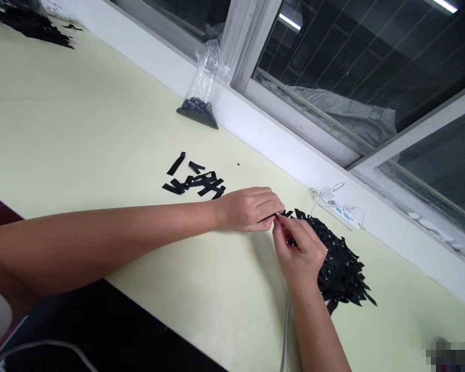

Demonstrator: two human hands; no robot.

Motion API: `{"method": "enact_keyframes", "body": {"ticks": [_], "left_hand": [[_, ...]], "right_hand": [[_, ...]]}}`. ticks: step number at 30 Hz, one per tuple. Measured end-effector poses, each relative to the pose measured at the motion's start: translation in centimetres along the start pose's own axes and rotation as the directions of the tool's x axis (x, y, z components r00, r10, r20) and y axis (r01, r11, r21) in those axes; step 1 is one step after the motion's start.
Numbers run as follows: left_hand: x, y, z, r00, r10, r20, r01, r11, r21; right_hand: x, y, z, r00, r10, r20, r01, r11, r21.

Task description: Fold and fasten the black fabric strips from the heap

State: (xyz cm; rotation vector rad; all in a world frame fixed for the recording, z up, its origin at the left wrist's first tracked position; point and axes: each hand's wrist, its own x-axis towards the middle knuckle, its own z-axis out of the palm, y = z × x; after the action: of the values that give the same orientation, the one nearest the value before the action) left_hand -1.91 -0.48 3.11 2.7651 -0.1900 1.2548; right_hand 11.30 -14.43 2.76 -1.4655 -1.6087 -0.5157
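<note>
left hand (248, 209): resting on the desk (81, 129), fingers curled in, thumb and forefinger pinched on a black strip (273, 217) at the fingertips
right hand (296, 253): raised just off the desk, fingers bent narrow, thumb and forefinger meet the same black strip from the other side; what else it holds, cannot tell
contact: fingertips of both hands touch at the strip, just at the near-left rim of the big pile
black strip: small, flat, mostly hidden by the fingers; sits between the two hands, toward the window edge of the desk
big pile (339, 266): heap of black strips with tiny white specks, right of the hands, partly behind the right hand, near the window edge
small pile (196, 183): a dozen or so loose black strips, lying flat and crossed, just beyond the left hand, apart from it
plastic bag (201, 93): clear, upright, dark small parts in its bottom, leaning at the window edge, well apart from the hands
far pile (31, 23): more black strips at the far left corner of the desk
power strip (343, 212): white, with white cable, at the window edge behind the big pile
grey cable (285, 330): runs off the near edge of the desk under the right forearm
desk: pale yellow-green top, white window sill along its far edge
</note>
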Motion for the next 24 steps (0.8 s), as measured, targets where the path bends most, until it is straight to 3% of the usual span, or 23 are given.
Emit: {"method": "enact_keyframes", "body": {"ticks": [5, 8, 12, 15, 18, 24], "left_hand": [[-0.3, -0.2, 0.4, 1.0, -0.003, -0.031, 0.002, 1.0, -0.022], [-0.4, -0.1, 0.6, 0.999, -0.037, -0.029, 0.034, 0.994, -0.109], [-0.2, 0.3, 0.7, 0.959, -0.281, 0.036, 0.277, 0.904, -0.326], [0.0, 0.5, 0.7, 0.894, -0.417, 0.165, 0.443, 0.761, -0.474], [0.0, 0.5, 0.7, 0.874, -0.41, 0.262, 0.486, 0.702, -0.521], [-0.2, 0.0, 0.7, 0.913, -0.315, 0.26, 0.404, 0.789, -0.463]], "right_hand": [[0.1, -0.1, 0.0, 0.993, 0.09, 0.071, -0.096, 0.991, 0.092], [-0.2, 0.3, 0.2, 0.961, 0.236, 0.147, -0.261, 0.947, 0.187], [-0.5, 0.6, 0.5, 0.813, 0.464, 0.352, -0.576, 0.73, 0.368], [-0.4, 0.7, 0.6, 0.724, 0.503, 0.471, -0.687, 0.587, 0.428], [-0.3, 0.9, 0.5, 0.69, 0.504, 0.519, -0.722, 0.526, 0.45], [-0.4, 1.5, 0.5, 0.648, 0.49, 0.583, -0.759, 0.48, 0.44]]}}
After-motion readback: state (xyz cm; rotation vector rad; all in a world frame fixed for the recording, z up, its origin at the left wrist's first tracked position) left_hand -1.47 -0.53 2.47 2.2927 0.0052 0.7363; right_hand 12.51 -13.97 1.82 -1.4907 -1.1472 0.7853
